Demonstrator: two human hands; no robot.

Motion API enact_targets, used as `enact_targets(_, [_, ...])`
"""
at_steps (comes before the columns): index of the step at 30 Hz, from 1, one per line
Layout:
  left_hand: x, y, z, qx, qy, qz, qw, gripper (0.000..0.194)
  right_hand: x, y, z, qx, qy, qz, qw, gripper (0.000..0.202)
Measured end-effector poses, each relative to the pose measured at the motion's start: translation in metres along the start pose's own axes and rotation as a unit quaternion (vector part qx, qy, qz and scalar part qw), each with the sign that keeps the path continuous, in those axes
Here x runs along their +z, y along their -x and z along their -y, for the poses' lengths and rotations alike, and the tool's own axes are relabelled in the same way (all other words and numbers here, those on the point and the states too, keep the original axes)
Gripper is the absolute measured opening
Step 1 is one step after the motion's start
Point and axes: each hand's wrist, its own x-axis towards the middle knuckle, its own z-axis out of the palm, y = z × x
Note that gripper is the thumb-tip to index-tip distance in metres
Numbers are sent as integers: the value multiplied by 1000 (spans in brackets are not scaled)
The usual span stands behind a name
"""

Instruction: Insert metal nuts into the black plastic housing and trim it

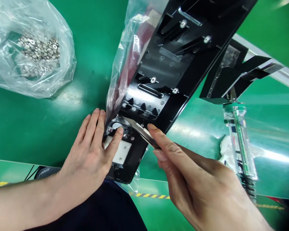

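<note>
Nearby, plastic bag holds washers; right hand pinches tweezers; left hand flat on black panel

Left hand flat on the near end of the black plastic panel, thumb pressing by the white pad. Right hand pinches metal tweezers, tips at the panel's small metal bracket. Panel half out of a clear sleeve. Bag of washers far left on the green table; clear-handled screwdriver right.
</note>
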Motion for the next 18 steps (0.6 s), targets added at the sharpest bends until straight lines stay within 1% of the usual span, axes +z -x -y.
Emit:
enact_targets(3, [-3,0,1,9,2,3,1000,67,-4,1,5,8,13,7,1000,46])
enact_targets(7, [-2,0,5,22,-2,-10,1000,63,-12,-4,9,5,22,10,1000,48])
enact_targets(9, [0,0,6,28,-8,-12,1000,63,-17,-9,9,-9,28,15,999,46])
enact_targets(11, [1,0,6,29,-12,-16,999,63,-20,-15,9,-44,34,24,998,44])
enact_targets(13, [1,0,5,28,-15,-19,999,63,-17,-22,7,-80,44,34,995,48])
enact_targets(15, [0,0,4,19,-18,-19,999,62,-9,-28,6,-105,60,25,992,53])
enact_targets(18, [0,-1,2,2,-17,-15,1000,60,2,-33,4,-103,43,22,994,56])
